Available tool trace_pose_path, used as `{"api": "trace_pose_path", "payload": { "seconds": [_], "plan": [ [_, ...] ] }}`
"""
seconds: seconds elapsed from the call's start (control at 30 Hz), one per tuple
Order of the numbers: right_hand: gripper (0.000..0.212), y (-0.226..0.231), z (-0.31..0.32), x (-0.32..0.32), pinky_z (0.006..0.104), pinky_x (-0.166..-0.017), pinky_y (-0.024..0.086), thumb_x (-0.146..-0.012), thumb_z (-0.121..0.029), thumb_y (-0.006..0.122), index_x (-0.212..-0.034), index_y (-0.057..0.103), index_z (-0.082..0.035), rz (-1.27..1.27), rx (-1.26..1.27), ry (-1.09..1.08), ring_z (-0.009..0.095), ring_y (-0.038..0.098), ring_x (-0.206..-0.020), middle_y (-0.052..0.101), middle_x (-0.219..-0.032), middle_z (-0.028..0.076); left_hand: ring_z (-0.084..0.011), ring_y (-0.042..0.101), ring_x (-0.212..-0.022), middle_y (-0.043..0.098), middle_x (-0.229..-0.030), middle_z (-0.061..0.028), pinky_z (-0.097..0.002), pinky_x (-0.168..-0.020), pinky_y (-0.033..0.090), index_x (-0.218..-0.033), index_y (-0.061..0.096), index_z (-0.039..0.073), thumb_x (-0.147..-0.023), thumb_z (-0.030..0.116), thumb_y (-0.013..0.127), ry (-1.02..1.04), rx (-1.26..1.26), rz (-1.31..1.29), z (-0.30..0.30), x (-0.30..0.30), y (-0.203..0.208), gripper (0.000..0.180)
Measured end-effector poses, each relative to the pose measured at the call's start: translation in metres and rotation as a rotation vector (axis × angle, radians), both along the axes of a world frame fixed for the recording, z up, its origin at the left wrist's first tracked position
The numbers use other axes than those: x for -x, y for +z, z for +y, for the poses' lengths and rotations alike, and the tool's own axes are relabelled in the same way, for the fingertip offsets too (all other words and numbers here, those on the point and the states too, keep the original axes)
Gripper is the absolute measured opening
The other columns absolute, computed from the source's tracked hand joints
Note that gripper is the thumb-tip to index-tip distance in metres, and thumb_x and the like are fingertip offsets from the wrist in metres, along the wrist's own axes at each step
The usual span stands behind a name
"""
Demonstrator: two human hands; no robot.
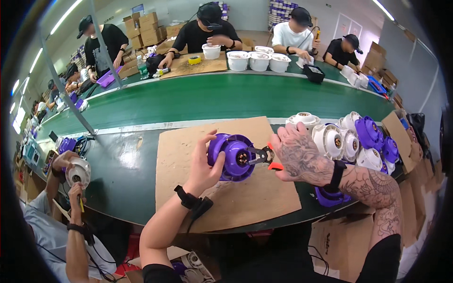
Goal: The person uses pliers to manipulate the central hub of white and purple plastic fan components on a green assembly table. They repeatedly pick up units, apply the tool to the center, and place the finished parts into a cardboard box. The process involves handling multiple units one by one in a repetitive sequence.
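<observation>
A round purple plastic housing [233, 158] with a ribbed rim stands over the cardboard sheet [188, 141]. My left hand [207, 162] grips its left side, thumb across the front and fingers behind the rim. My right hand [298, 153] is closed around orange-handled pliers [260, 155]. The dark jaws of the pliers reach to the copper-coloured contacts in the housing's centre; whether they pinch anything there is too small to tell.
White and purple housings [330, 141] are piled on the right, beside an open carton [401, 137]. Beyond the cardboard runs a green conveyor belt [198, 94]. A co-worker's hands [75, 188] hold a white housing at left. White tubs [259, 61] stand across the belt near other people.
</observation>
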State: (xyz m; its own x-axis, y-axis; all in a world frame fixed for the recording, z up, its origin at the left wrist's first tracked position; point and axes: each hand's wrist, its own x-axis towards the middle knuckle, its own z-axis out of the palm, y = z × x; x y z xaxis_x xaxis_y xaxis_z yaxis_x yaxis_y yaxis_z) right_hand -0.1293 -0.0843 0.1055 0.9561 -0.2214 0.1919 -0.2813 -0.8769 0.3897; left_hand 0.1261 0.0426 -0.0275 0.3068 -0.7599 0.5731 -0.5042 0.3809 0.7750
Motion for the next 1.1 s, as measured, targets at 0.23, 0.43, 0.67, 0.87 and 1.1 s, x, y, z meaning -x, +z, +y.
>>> {"api": "trace_pose_path", "payload": {
  "seconds": [0.23,0.43,0.67,0.87,1.1],
  "plan": [
    [0.055,0.002,0.008,-0.03,0.0405,-0.085,0.036,-0.063,-0.042,0.077,-0.097,0.057,-0.003,0.107,0.004,-0.007,0.025,0.055,-0.094,0.056,-0.09,0.011,-0.0441,0.059,-0.126,0.056,-0.141,-0.0309,-0.049,-0.107,0.047,-0.129,0.049,0.0,-0.088,0.003,0.065,0.14,0.059,0.064,0.003,0.005,0.007,0.044],
    [0.052,0.005,0.004,-0.037,0.0392,-0.084,0.037,-0.061,-0.04,0.077,-0.092,0.058,-0.004,0.173,0.018,-0.006,0.025,0.057,-0.087,0.056,-0.082,0.01,-0.0431,0.059,-0.125,0.055,-0.141,-0.0307,-0.0484,-0.107,0.046,-0.129,0.049,-0.001,-0.088,0.003,0.066,0.177,0.09,-0.029,0.0,0.004,0.002,0.045],
    [0.045,0.019,-0.003,-0.021,0.0389,-0.074,0.044,-0.062,-0.044,0.075,-0.079,0.065,-0.004,0.22,-0.333,-0.107,0.028,0.064,-0.084,0.063,-0.082,0.015,-0.0327,0.064,-0.121,0.046,-0.15,-0.027,-0.0391,-0.094,0.058,-0.133,0.046,0.001,-0.092,0.0,0.064,0.146,0.138,-0.152,-0.013,0.02,0.009,0.045],
    [0.06,-0.009,-0.024,-0.047,0.0425,-0.068,0.048,-0.069,-0.054,0.075,-0.089,0.064,0.001,0.371,-1.388,-0.424,0.03,0.064,-0.082,0.065,-0.082,0.016,-0.043,0.059,-0.127,0.053,-0.143,-0.028,-0.0484,-0.102,0.053,-0.129,0.053,0.002,-0.087,-0.001,0.071,0.322,0.27,-0.468,0.007,0.007,0.03,0.046],
    [0.059,-0.013,-0.015,-0.022,0.0434,-0.075,0.051,-0.07,-0.046,0.079,-0.1,0.059,0.001,0.061,-0.453,-0.121,0.032,0.068,-0.086,0.068,-0.086,0.018,-0.0422,0.062,-0.122,0.059,-0.139,-0.0241,-0.0461,-0.098,0.055,-0.13,0.06,0.002,-0.086,0.001,0.073,0.466,0.255,-0.497,0.003,-0.012,0.025,0.046]
  ]
}}
